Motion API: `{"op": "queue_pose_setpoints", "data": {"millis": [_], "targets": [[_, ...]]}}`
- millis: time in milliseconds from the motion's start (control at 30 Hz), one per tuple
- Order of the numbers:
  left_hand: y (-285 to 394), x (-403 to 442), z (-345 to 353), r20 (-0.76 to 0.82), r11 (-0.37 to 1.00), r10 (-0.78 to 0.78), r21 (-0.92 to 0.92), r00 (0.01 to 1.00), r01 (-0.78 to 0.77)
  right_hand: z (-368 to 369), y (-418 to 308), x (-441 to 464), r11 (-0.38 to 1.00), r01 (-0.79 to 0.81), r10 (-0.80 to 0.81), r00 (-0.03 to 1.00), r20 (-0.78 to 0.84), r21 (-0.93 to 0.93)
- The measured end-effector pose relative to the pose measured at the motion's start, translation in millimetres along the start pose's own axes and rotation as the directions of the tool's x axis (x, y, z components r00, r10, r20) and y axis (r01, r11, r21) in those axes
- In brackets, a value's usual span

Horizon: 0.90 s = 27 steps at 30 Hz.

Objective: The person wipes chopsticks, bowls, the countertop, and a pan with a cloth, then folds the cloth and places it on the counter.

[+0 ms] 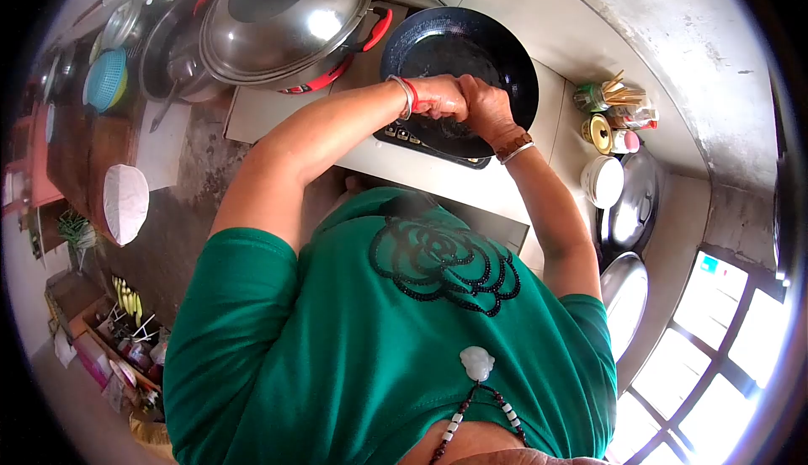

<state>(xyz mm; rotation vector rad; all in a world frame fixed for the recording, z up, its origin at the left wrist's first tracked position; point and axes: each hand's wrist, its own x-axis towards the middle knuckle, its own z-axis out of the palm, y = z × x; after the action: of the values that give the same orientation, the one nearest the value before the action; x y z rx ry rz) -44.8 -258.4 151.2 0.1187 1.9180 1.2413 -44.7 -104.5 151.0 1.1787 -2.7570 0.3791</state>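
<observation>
left hand (439, 99) and right hand (488, 111) clench together over the pan (454, 51) — perhaps to catch drips; what they hold, if anything, i cannot tell. the pan sits on the stove (406, 134) near the front edge of the bench (550, 120) — probably for reach.

- window (680, 368) totally blown out, lower right
- hot glare spot thrown onto the steel pot lid (290, 44)
- edges bent fisheye-style, corners swallowed by black
</observation>
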Motion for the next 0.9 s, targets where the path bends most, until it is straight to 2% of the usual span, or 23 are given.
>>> {"op": "queue_pose_setpoints", "data": {"millis": [33,67,133,167,233,267,333,400,433,500,567,733,900], "targets": [[-0.6,1.2,2.4,-0.077,0.995,0.043,0.092,0.996,-0.036,3.2,1.2,-0.2,1.000,0.002,-0.002,1.000,0.004,0.001],[0.0,3.2,3.9,-0.077,0.995,0.042,0.088,0.996,-0.035,6.0,2.5,-0.5,0.999,-0.033,0.033,0.999,0.038,-0.013],[-1.7,11.1,5.2,-0.128,0.888,0.089,0.459,0.988,-0.021,4.1,-1.0,-0.6,0.997,-0.068,0.069,0.995,0.077,-0.028],[-5.5,12.8,6.1,-0.124,0.889,0.087,0.457,0.988,-0.021,3.8,-3.9,-0.9,0.992,-0.124,0.123,0.987,0.107,-0.004],[-13.4,12.6,7.4,-0.139,0.684,0.428,0.695,0.893,-0.220,5.9,-9.0,-1.6,0.983,-0.181,0.177,0.974,0.141,0.018],[-16.1,13.2,8.2,-0.137,0.686,0.427,0.693,0.894,-0.222,10.2,-9.9,-3.2,0.972,-0.234,0.226,0.963,0.146,0.033],[-15.2,8.2,9.4,-0.286,0.765,0.335,0.638,0.898,-0.082,13.8,-13.9,-3.3,0.957,-0.288,0.277,0.948,0.155,0.048],[-12.0,1.4,9.0,-0.291,0.745,0.344,0.663,0.893,-0.071,17.8,-18.4,-5.4,0.895,-0.428,0.404,0.897,0.178,0.127],[-8.4,-3.9,8.4,-0.300,0.723,0.356,0.689,0.885,-0.058,20.5,-19.7,-7.2,0.892,-0.434,0.408,0.894,0.185,0.127],[-5.3,-8.6,6.4,-0.279,0.695,0.367,0.717,0.887,-0.061,26.2,-20.1,-7.4,0.850,-0.468,0.446,0.884,0.140,0.242],[-8.0,-5.4,3.7,-0.239,0.609,0.439,0.788,0.866,-0.091,29.3,-19.5,-6.8,0.830,-0.480,0.456,0.877,0.147,0.284],[-6.5,-4.9,-0.7,-0.175,0.516,0.507,0.846,0.844,-0.135,36.1,-14.9,-8.8,0.801,-0.453,0.444,0.888,0.118,0.392],[-7.1,-3.1,-5.3,-0.118,0.439,0.550,0.883,0.827,-0.167,30.1,-17.7,-5.2,0.686,-0.491,0.424,0.869,0.253,0.537]]}}
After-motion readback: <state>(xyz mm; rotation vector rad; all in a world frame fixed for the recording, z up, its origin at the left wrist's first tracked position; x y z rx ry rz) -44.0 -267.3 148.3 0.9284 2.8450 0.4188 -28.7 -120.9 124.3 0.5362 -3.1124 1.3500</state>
